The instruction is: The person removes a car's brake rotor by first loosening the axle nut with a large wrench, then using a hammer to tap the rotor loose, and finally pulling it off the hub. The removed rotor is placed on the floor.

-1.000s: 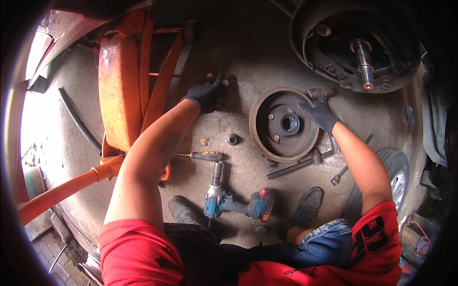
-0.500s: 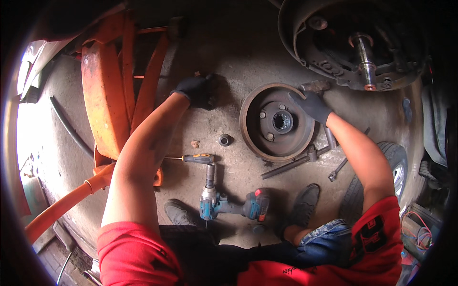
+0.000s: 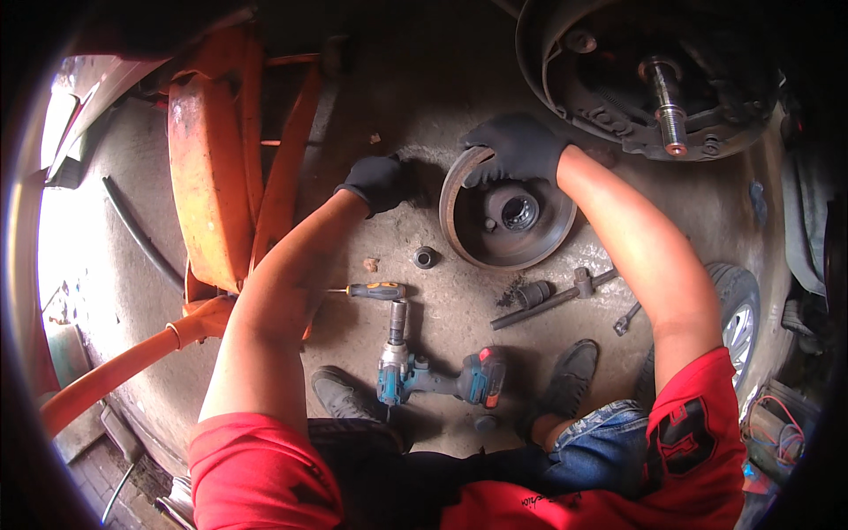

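A round metal brake drum (image 3: pixel 558 231) with a splined hub stands tilted on the floor, its hollow side showing. My right hand (image 3: pixel 517 150), in a black glove, grips the drum's far rim with fingers bent over the edge. To the left of the drum is my gloved left hand (image 3: pixel 380 181), low over the floor. Its fingers merge with dark shadow, so I cannot tell whether they hold anything. A small dark ring-like nut (image 3: pixel 425 257) lies between my hands and my feet.
Nearer lie a screwdriver (image 3: pixel 375 291), a teal impact wrench (image 3: pixel 420 380) with a socket, a loose black socket (image 3: pixel 533 294) and a sliding T-bar (image 3: pixel 558 302). An orange jack (image 3: pixel 208 177) stands left. At far right, a brake assembly with a bare spindle (image 3: pixel 667 110) overhangs the floor.
My right hand has shifted from the drum's right side to its far rim, and the drum has tilted up, uncovering the black socket. My left hand has moved slightly right.
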A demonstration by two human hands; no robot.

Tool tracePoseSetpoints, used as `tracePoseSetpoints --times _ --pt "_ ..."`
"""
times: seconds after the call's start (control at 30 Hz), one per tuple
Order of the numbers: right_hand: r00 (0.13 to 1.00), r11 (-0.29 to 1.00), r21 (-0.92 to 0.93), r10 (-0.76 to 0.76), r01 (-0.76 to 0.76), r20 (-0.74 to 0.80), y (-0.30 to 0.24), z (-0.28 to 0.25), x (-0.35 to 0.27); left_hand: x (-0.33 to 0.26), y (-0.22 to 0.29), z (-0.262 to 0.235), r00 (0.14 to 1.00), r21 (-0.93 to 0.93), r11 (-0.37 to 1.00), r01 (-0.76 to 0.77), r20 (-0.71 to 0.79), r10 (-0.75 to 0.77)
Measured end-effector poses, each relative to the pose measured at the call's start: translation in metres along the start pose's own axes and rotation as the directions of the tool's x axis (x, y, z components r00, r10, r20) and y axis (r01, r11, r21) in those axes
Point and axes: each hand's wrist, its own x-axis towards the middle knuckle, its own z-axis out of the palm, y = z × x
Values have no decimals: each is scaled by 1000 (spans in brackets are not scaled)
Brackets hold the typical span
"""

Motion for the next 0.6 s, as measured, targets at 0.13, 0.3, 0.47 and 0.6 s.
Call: tracePoseSetpoints --times 0.13,0.3,0.47,0.6 --pt "994 995 -82 47 -56 -102 -8 16 5 -8 7 -2 998 -37 998 -41 36 42" --pt "975 969 -186 127 -162 -184 -21 24 6 -23 15 -11 991 -191 975 -116 44 127" --pt "978 979 -201 -54 13 -201 -44 31 -4 -48 -1 -25 979 -276 947 -164 69 190" --pt "969 844 -491 -245 217 7 -92 53 3 -72 -19 -13 978 -288 937 -199 -123 170"
